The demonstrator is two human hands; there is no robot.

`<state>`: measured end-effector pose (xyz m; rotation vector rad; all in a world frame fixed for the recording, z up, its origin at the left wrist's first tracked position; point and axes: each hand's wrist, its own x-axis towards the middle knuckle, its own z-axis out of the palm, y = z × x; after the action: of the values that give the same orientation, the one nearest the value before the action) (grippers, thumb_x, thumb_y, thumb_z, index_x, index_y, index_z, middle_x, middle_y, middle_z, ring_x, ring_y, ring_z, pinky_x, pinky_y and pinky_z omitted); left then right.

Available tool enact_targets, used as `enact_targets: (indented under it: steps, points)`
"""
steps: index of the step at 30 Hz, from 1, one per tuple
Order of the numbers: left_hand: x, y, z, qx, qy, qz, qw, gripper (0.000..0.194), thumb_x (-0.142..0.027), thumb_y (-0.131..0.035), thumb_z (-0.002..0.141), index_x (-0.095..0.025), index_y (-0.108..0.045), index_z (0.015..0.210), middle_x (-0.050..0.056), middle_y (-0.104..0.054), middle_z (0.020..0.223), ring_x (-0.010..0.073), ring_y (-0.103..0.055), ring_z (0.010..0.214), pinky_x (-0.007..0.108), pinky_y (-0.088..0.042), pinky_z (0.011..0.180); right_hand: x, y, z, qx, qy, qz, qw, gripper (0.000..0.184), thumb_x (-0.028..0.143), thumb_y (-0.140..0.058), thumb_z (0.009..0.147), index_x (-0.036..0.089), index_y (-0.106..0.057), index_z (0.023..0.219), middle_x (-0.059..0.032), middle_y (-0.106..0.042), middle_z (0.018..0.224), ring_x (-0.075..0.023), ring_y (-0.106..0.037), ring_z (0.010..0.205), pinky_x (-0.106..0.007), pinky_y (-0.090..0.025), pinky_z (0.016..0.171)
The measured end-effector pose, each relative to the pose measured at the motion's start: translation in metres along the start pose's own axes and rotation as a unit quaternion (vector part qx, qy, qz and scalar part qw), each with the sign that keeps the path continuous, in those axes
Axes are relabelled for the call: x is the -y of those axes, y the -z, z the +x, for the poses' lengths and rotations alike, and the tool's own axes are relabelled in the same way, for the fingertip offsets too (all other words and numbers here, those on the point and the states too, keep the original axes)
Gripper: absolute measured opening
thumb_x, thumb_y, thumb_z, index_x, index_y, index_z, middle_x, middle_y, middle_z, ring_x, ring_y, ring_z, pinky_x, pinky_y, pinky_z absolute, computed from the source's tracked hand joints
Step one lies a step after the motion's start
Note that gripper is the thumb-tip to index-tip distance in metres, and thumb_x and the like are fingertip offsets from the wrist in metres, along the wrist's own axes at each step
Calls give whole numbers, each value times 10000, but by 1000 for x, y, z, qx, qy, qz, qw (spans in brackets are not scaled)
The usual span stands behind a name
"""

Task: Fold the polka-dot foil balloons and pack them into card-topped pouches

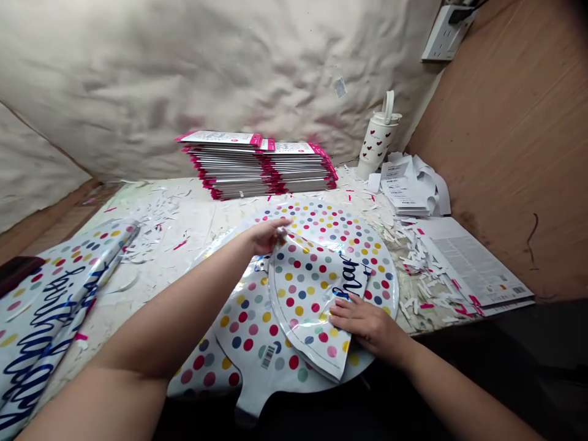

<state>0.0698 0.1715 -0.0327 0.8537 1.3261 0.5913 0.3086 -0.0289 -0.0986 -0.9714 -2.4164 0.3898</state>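
Note:
A flat round foil balloon with coloured dots and blue script lies on the table in front of me, partly folded over on itself. My left hand pinches the top edge of the folded flap at its far side. My right hand lies on the flap's near right edge, fingers flat and pressing it down. The folded flap covers much of the balloon's middle, and the balloon's tail hangs over the table's near edge.
A pile of the same dotted balloons lies at the left. Stacked pink-edged packaging cards stand at the back, a white heart-print tumbler beside them. Printed sheets, label strips and paper scraps litter the right side.

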Motion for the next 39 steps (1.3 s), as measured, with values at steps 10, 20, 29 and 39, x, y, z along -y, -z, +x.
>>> enact_targets:
  steps: [10,20,29,39]
  points:
    - [12,31,15,-227,-125,48,965,413,-150,-636,730,-238,-502,1111,4,-616,858,65,-585,609,154,-464,549,-14,6,-4,22,-1,43,999,387,99,-426,850,236,-563,1185,-45,-604,1178,-177,-490,1170,-419,-358,1028]
    - [-1,4,30,-160,-58,131,977,289,-187,-784,545,-167,-658,805,-7,-578,531,118,-526,457,221,-407,453,-14,9,-2,26,14,32,999,381,110,-437,853,233,-558,1193,-57,-601,1181,-184,-486,1174,-418,-376,1013]
    - [12,15,34,-235,-63,136,960,287,-198,-687,688,-162,-612,962,0,-608,663,123,-578,521,265,-491,528,-16,6,1,13,9,23,1000,388,92,-396,862,210,-552,1197,-59,-590,1193,-170,-488,1173,-408,-367,1024]
    - [11,2,-2,-219,-321,413,823,318,-203,-552,744,-207,-574,1061,97,-536,1169,289,-419,1171,426,-321,980,-24,12,9,36,9,41,998,360,101,-374,864,197,-583,1141,-51,-596,1193,-151,-480,1182,-379,-353,1030]
